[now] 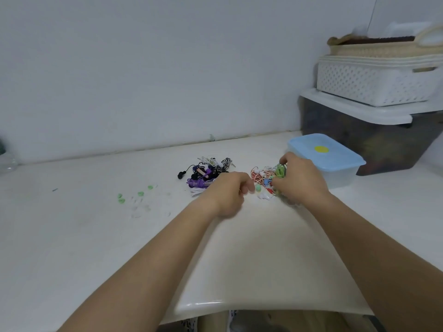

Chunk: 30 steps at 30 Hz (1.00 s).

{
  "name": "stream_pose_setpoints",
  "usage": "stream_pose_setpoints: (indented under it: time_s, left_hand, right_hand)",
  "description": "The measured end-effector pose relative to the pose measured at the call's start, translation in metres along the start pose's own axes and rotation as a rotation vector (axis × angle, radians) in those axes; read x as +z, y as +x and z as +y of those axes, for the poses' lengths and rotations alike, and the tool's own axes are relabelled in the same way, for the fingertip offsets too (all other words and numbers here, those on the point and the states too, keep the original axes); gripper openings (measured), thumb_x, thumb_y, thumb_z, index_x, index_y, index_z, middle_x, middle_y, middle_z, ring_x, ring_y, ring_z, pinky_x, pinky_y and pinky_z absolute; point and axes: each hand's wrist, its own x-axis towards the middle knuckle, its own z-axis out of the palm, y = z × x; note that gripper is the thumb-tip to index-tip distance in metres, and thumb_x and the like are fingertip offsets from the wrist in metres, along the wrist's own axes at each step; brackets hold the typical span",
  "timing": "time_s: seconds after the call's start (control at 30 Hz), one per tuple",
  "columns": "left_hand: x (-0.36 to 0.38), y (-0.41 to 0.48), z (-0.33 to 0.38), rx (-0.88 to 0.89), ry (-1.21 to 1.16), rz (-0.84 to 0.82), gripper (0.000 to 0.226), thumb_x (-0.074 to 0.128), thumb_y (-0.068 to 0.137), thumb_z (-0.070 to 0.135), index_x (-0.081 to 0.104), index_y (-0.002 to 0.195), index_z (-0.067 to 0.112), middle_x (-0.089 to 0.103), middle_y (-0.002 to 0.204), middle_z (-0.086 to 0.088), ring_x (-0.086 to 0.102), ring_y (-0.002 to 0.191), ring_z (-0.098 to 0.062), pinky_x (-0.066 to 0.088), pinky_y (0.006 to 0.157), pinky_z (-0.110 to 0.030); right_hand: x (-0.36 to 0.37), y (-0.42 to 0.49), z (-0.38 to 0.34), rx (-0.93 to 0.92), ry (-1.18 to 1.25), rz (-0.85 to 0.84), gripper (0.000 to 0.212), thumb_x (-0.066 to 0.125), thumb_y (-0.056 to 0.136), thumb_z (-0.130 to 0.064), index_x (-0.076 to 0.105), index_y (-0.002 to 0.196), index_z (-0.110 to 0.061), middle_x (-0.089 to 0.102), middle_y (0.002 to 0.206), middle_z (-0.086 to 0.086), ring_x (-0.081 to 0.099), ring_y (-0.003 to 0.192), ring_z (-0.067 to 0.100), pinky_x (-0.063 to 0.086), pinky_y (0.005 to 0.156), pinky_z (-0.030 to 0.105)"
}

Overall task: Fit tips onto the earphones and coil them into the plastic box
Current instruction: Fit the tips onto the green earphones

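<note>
Both forearms are reaching over the white table (72,236) toward the tangles. The right hand (299,182) is gripping the green earphones (280,170), its fingers curling round the bunched cord. A green bud (258,187) is lying between the two hands. The left hand (227,194) is curling its fingers toward the thumb just beside that bud, but blur is hiding whether it is pinching anything. Orange and white earphones (260,174) are lying under the right fingertips, and dark and purple earphones (203,174) are lying just beyond the left hand. Just behind the right hand the plastic box (335,168) is sitting with its blue lid (321,149) on. Loose green tips (140,193) are lying well out to the left of the left hand. I judge the person is singling out the green pair, with fitting not yet begun. The next move is calling for the left hand to fetch a tip while the right is steadying the bud
</note>
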Motion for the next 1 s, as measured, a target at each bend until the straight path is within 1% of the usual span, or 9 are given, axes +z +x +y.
stream_pose_setpoints:
  time_s: [0.13, 0.2, 0.23, 0.3, 0.43, 0.53, 0.8, 0.9, 1.0]
  left_hand:
    - [-0.008, -0.008, -0.011, 0.050, 0.076, -0.041, 0.036, 0.062, 0.080, -0.006, 0.071, 0.104, 0.018, 0.066, 0.096, 0.002, 0.063, 0.087, -0.018, 0.052, 0.081, -0.027]
    - [-0.007, -0.011, -0.014, 0.067, 0.148, -0.041, 0.035, 0.063, 0.082, -0.004, 0.071, 0.106, 0.019, 0.065, 0.097, 0.001, 0.061, 0.088, -0.018, 0.051, 0.081, -0.028]
    - [-0.006, -0.012, -0.014, 0.077, 0.176, -0.040, 0.035, 0.061, 0.083, -0.004, 0.071, 0.106, 0.020, 0.063, 0.096, 0.001, 0.061, 0.087, -0.018, 0.050, 0.081, -0.029]
    - [-0.005, -0.013, -0.014, 0.094, 0.199, -0.029, 0.036, 0.059, 0.083, -0.005, 0.070, 0.105, 0.020, 0.062, 0.095, 0.002, 0.060, 0.087, -0.018, 0.051, 0.080, -0.030]
    - [-0.004, -0.012, -0.017, 0.104, 0.208, 0.011, 0.038, 0.060, 0.080, -0.007, 0.069, 0.103, 0.022, 0.060, 0.096, 0.002, 0.058, 0.085, -0.014, 0.052, 0.080, -0.032]
    - [-0.005, -0.016, -0.020, 0.124, 0.227, 0.003, 0.039, 0.059, 0.082, -0.008, 0.069, 0.104, 0.021, 0.055, 0.095, 0.005, 0.054, 0.080, -0.009, 0.049, 0.077, -0.028]
    - [-0.003, -0.021, -0.024, 0.174, 0.255, -0.018, 0.035, 0.054, 0.090, -0.002, 0.068, 0.108, 0.025, 0.058, 0.106, 0.003, 0.056, 0.098, -0.018, 0.050, 0.086, -0.037]
    - [-0.008, -0.025, -0.021, 0.178, 0.155, 0.035, 0.027, 0.062, 0.089, 0.004, 0.069, 0.107, 0.022, 0.058, 0.105, 0.002, 0.057, 0.095, -0.017, 0.049, 0.085, -0.034]
    - [-0.022, -0.033, -0.020, 0.133, -0.053, 0.150, 0.017, 0.069, 0.086, 0.012, 0.071, 0.101, 0.020, 0.065, 0.099, 0.007, 0.060, 0.091, -0.006, 0.048, 0.082, -0.023]
  right_hand:
    - [-0.002, 0.000, -0.018, 0.036, 0.359, 0.128, 0.035, 0.068, 0.080, -0.030, 0.058, 0.113, -0.022, 0.064, 0.089, 0.000, 0.060, 0.089, 0.019, 0.042, 0.069, 0.030]
    - [-0.004, 0.000, -0.028, 0.022, 0.528, 0.155, 0.026, 0.066, 0.083, -0.024, 0.060, 0.108, -0.021, 0.060, 0.079, -0.006, 0.060, 0.069, 0.004, 0.040, 0.058, 0.018]
    - [-0.005, -0.001, -0.033, 0.015, 0.600, 0.153, 0.022, 0.066, 0.085, -0.021, 0.059, 0.107, -0.020, 0.059, 0.078, -0.007, 0.059, 0.059, -0.002, 0.038, 0.050, 0.011]
    - [-0.006, 0.000, -0.042, 0.000, 0.725, 0.146, 0.019, 0.064, 0.088, -0.018, 0.060, 0.106, -0.020, 0.061, 0.081, -0.007, 0.058, 0.052, -0.006, 0.038, 0.044, 0.007]
    - [-0.012, 0.005, -0.056, 0.007, 0.912, 0.049, 0.023, 0.060, 0.088, -0.013, 0.062, 0.110, -0.020, 0.067, 0.090, 0.006, 0.064, 0.062, 0.013, 0.053, 0.054, 0.027]
    - [-0.016, 0.007, -0.065, -0.007, 1.027, -0.034, 0.023, 0.057, 0.090, -0.010, 0.065, 0.109, -0.019, 0.065, 0.089, 0.006, 0.064, 0.061, 0.014, 0.053, 0.054, 0.029]
    - [-0.016, 0.005, -0.082, 0.037, 1.189, -0.142, 0.020, 0.056, 0.093, -0.010, 0.067, 0.109, -0.015, 0.065, 0.078, 0.004, 0.063, 0.058, 0.017, 0.053, 0.053, 0.028]
    - [-0.014, 0.003, -0.092, 0.035, 1.286, -0.193, 0.021, 0.054, 0.095, -0.008, 0.066, 0.111, -0.010, 0.065, 0.073, 0.005, 0.062, 0.057, 0.018, 0.052, 0.051, 0.029]
    - [-0.015, 0.002, -0.106, 0.021, 1.358, -0.239, 0.021, 0.053, 0.095, -0.007, 0.066, 0.111, -0.010, 0.065, 0.071, 0.006, 0.062, 0.058, 0.019, 0.049, 0.050, 0.026]
